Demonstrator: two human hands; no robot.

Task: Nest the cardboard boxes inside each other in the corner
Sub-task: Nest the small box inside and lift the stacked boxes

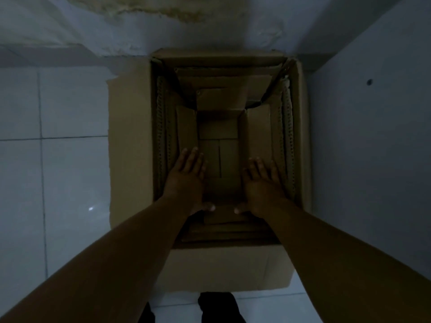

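Note:
A large open cardboard box (130, 145) stands on the floor in the corner, its flaps spread outwards. Smaller cardboard boxes sit nested inside it, the innermost box (219, 129) open in the middle. My left hand (186, 180) lies flat, fingers spread, on the left side of the innermost box. My right hand (261, 183) lies flat on its right side. Both thumbs rest on the near flap (224, 215). Neither hand grips anything. The light is dim.
White floor tiles (58, 183) stretch to the left. A stained wall (163, 24) runs behind the box and a plain wall (373, 159) closes the right side. My dark trouser legs (217, 308) show at the bottom edge.

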